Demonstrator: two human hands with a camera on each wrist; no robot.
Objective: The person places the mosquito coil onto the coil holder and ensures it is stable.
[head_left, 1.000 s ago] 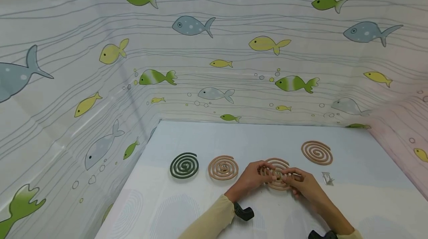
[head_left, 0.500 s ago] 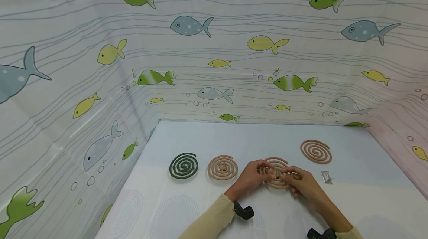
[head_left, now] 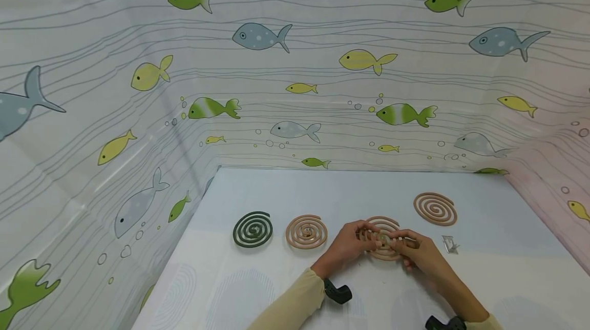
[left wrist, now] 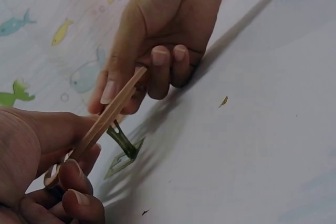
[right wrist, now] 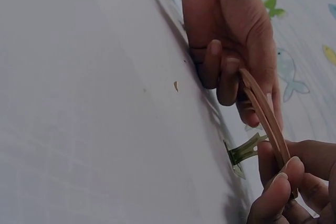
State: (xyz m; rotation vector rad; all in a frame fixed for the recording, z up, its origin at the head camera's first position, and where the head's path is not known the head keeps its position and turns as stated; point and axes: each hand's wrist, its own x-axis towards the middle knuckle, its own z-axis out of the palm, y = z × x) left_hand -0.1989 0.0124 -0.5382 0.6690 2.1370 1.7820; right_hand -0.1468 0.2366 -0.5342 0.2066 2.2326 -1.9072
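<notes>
My left hand (head_left: 345, 245) and right hand (head_left: 421, 255) pinch a brown mosquito coil (left wrist: 111, 113) from opposite sides, thumbs and fingertips close to its centre. Both wrist views show the coil edge-on and tilted. Below its middle juts a small metal coil stand (right wrist: 245, 150), its upright reaching up to the coil and its flat base hanging beneath, tilted. Fingers hide the point where stand and coil meet. Just left of the hands lies another brown coil (head_left: 306, 238), a bit of metal showing at its centre.
A dark green coil (head_left: 253, 235) lies at the far left of the white table (head_left: 359, 197). Behind the right hand is another brown coil (head_left: 435, 210), with a loose metal stand (head_left: 450, 245) in front of it. Small brown crumbs (left wrist: 224, 101) dot the surface. Fish-patterned sheeting (head_left: 295, 109) encloses the back and sides.
Both hands keep hold of the coil in nearly the same place, with only slight finger shifts. The head view has drifted a little.
</notes>
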